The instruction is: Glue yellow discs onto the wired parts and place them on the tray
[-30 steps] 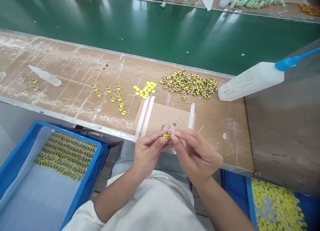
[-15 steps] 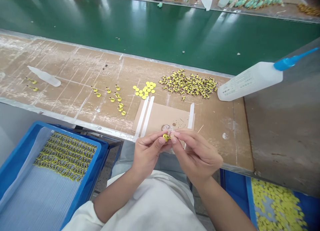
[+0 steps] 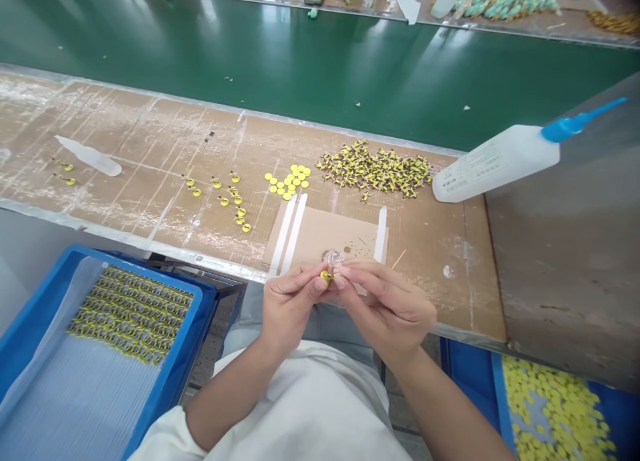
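Over a cardboard sheet (image 3: 320, 234), left hand (image 3: 287, 308) and right hand (image 3: 387, 308) pinching a small yellow piece (image 3: 327, 276); blue tray (image 3: 140, 268) lined with yellow rows (image 3: 130, 314), blue bin (image 3: 500, 394) heaped with yellow discs (image 3: 555, 408).

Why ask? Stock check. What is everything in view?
Green conveyor belt: one, green, far side.
Scuffed brown bench top: one, brown, centre.
White plastic squeeze bottle: one, white, blue nozzle, right.
Loose small parts: many, yellow-brown, heaped mid-bench.
Flat round discs: many, yellow, left of heap.
Brown cardboard sheet: one, brown, lower centre.
Blue plastic tray: one, blue, lower left.
Blue plastic crate: one, blue, lower right.
Small yellow part: one, yellow, held up, lower centre.
Left hand: one, bare, pinching it.
Right hand: one, bare, pinching it.
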`<state>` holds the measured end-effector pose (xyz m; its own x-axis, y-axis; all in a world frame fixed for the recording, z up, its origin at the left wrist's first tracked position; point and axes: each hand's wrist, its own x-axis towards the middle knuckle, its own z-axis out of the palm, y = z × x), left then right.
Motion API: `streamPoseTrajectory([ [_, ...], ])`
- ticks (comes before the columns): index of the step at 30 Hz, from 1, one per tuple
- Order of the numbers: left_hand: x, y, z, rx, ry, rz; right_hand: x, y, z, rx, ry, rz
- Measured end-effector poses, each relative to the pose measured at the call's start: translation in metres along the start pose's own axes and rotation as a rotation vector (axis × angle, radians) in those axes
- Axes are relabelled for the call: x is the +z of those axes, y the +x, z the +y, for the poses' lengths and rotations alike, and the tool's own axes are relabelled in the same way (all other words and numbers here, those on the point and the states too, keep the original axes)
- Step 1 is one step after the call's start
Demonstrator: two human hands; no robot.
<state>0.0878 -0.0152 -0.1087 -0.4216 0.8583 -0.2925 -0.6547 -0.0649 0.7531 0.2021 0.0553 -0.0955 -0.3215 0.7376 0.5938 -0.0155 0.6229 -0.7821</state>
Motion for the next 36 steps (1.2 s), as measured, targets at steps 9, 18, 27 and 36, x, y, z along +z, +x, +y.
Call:
streamPoseTrajectory([
  [9, -0.003, 0.0, -0.002, 0.032, 0.043, -0.013, 0.0, 0.001, 0.004, 0.032, 0.047, -0.025],
  [18, -0.009, 0.002, -0.006, 0.067, 0.032, -0.052, 0.0, 0.006, -0.001, 0.096, 0.021, -0.06],
  [27, -0.01, 0.006, -0.007, -0.043, -0.028, -0.011, 0.004, 0.011, 0.0, 0.087, -0.049, -0.054],
  [36, -0.01, 0.007, -0.007, -0.045, -0.021, 0.002, 0.002, 0.011, 0.004, 0.09, -0.034, -0.101],
])
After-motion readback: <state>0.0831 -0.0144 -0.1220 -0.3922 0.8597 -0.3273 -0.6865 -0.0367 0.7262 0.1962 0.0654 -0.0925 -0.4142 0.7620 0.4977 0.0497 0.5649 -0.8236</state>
